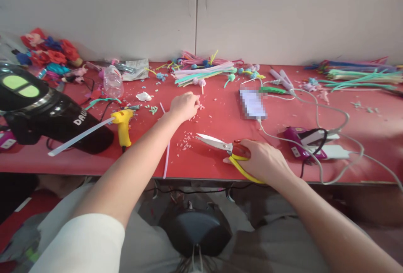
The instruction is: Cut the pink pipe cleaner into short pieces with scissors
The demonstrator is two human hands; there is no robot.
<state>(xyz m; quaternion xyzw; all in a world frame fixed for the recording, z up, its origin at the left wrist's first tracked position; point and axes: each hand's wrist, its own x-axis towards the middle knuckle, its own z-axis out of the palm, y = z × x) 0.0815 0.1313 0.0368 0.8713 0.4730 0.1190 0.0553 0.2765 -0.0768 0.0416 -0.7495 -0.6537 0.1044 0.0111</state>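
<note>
My right hand (262,159) holds a pair of scissors (217,142) with yellow handles, low over the front of the table. The pointed blades face left and lie nearly together. Farther off, my left hand (184,107) is closed, its fingers bent together at the tabletop. Small pink fluffy bits (200,104) show by its fingertips; whether they are gripped or just lying there is unclear. Pink clippings (185,142) are scattered left of the scissor tips. A pale pink pipe cleaner (166,159) lies partly under my left forearm.
A yellow glue gun (124,127) with a long glue stick rests beside a large black device (59,109) at left. Bundled pipe cleaners (204,73) lie at the back. A phone (252,103), white cables and a purple power strip (297,143) are on the right.
</note>
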